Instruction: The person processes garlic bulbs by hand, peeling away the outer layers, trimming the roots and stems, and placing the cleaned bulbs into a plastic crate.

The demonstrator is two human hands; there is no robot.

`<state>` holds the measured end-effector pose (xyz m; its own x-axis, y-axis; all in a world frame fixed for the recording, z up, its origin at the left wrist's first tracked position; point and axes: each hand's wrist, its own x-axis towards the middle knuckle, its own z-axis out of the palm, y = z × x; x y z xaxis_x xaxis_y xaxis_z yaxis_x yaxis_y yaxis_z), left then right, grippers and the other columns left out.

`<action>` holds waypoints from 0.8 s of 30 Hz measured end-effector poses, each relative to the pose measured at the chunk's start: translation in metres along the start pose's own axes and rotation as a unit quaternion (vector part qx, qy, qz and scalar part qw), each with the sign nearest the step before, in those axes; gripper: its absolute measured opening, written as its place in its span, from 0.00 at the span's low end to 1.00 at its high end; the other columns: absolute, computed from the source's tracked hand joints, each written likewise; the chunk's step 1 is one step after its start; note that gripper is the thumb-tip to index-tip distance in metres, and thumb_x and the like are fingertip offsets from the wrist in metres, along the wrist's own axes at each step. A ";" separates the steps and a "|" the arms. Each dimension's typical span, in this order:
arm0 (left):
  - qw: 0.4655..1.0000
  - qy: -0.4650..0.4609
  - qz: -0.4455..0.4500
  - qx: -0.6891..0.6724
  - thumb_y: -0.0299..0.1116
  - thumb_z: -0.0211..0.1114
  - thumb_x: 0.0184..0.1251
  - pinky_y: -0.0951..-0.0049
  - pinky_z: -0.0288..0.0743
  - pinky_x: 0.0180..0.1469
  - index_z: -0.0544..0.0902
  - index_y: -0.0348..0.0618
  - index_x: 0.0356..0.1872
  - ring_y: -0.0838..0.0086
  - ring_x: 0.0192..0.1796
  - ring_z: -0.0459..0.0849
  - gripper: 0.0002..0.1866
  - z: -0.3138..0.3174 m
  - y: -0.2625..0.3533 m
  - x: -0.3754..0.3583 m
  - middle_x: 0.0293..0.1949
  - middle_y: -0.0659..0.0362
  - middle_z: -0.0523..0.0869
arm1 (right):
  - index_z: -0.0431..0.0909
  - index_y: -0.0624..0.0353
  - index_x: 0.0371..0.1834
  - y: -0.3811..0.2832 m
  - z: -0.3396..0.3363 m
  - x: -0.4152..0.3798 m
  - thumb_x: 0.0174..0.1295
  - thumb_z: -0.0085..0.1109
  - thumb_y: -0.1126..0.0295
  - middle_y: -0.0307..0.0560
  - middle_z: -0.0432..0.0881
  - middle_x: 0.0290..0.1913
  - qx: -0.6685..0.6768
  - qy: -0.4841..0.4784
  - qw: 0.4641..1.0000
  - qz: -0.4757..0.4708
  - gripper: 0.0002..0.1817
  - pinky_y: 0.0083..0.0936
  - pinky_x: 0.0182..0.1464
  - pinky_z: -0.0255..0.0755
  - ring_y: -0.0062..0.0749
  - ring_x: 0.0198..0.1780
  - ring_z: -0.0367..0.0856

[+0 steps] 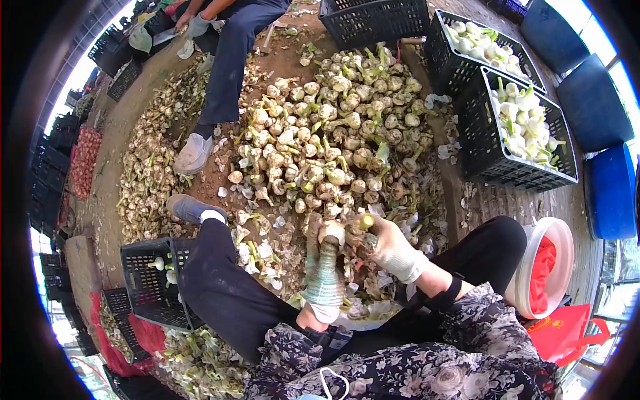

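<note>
Head view: a garlic pile point(333, 133) is flanked by crates point(517, 175) and another person's leg point(228, 77). Nearer, a bulb point(331, 232) is clamped in the raised left hand's point(323, 270) fingers; a stalk point(366, 221) is pinched by the inward-angled right hand's point(395, 250).

A pale bucket point(563, 245) at the right holds red cloth point(543, 270), near a red bag point(557, 331). Beyond stands a bright blue barrel point(610, 193), with darker blue containers point(595, 103) farther along. A co-worker's dark-trousered leg point(229, 73) and pale shoe point(194, 154) show at the upper left.
</note>
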<state>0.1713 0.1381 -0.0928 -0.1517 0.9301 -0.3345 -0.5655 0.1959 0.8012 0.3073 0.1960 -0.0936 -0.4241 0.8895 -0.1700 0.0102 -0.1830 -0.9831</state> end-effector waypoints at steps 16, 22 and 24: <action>0.999 0.034 0.002 0.000 0.49 0.62 0.64 0.73 0.73 0.51 0.73 0.42 0.56 0.73 0.47 0.78 0.26 0.001 0.001 0.000 0.46 0.60 0.80 | 0.77 0.67 0.38 0.026 -0.009 0.009 0.53 0.63 0.73 0.46 0.83 0.32 -0.054 0.065 0.992 -0.097 0.12 0.23 0.42 0.73 0.23 0.37 0.79; 0.970 0.012 -0.235 -0.064 0.59 0.51 0.67 0.72 0.78 0.43 0.76 0.42 0.50 0.71 0.42 0.82 0.29 -0.020 0.007 0.012 0.44 0.59 0.82 | 0.77 0.64 0.35 -0.005 -0.016 0.005 0.51 0.62 0.76 0.51 0.79 0.32 -0.015 -0.061 0.998 0.014 0.09 0.29 0.38 0.71 0.37 0.33 0.79; 0.973 0.030 -0.221 -0.053 0.55 0.54 0.68 0.75 0.79 0.43 0.74 0.42 0.53 0.76 0.42 0.81 0.26 -0.020 -0.004 0.009 0.44 0.61 0.81 | 0.78 0.62 0.36 0.000 -0.018 0.008 0.51 0.62 0.75 0.49 0.77 0.34 -0.146 -0.019 0.986 -0.084 0.09 0.30 0.40 0.71 0.40 0.36 0.78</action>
<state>0.1560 0.1393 -0.1091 0.0803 0.7413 -0.6664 -0.6662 0.5372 0.5173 0.3201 0.2103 -0.0957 -0.4754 0.8798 -0.0062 0.1946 0.0982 -0.9760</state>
